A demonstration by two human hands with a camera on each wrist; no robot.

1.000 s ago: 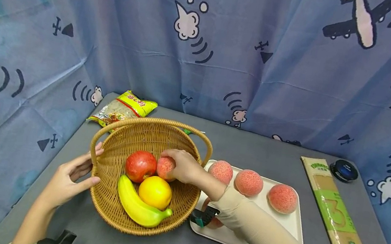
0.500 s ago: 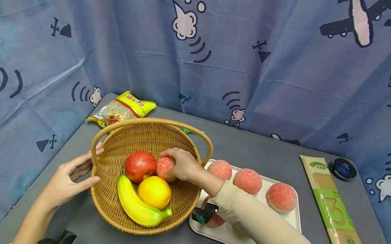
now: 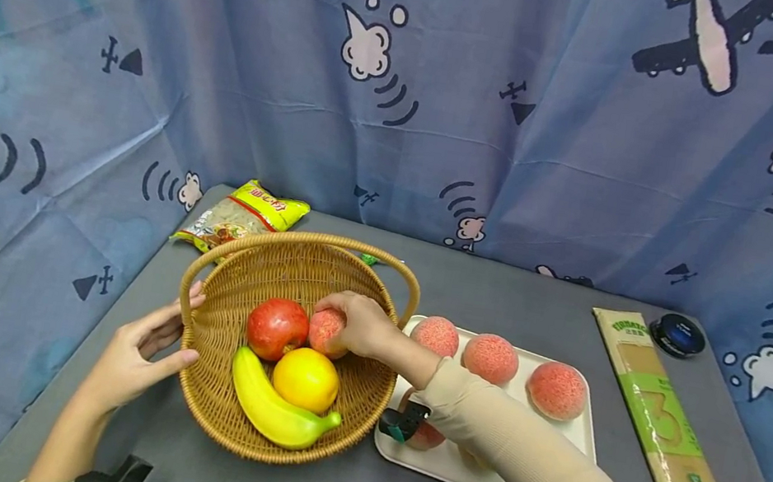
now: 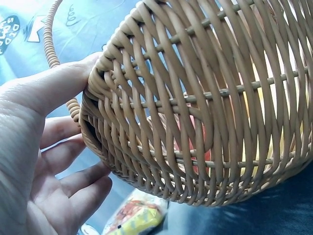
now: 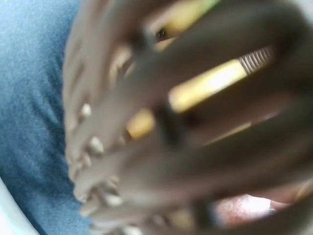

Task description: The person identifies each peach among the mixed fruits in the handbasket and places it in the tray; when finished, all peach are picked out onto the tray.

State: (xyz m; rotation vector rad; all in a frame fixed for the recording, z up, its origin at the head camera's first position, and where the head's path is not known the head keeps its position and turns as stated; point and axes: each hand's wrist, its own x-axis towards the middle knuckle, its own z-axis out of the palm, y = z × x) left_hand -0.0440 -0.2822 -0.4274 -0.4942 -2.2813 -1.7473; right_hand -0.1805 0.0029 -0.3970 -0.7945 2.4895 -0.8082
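Observation:
A round wicker basket (image 3: 212,406) with a hoop handle stands on the grey table. Inside lie a red pomegranate (image 3: 277,327), an orange (image 3: 306,379), a banana (image 3: 267,408) and a pink peach (image 3: 324,330). My right hand (image 3: 357,325) reaches into the basket with its fingers curled over the peach. My left hand (image 3: 136,358) holds the basket's left rim, thumb on top of the rim (image 4: 100,66) and fingers against the outer wall. The right wrist view is a dark blur of wicker.
A white tray (image 3: 577,440) right of the basket carries three pink peaches (image 3: 491,358) in a row and more under my forearm. A long green packet (image 3: 661,411) and a dark round tin (image 3: 677,334) lie at the right. A yellow snack bag (image 3: 244,214) lies behind the basket.

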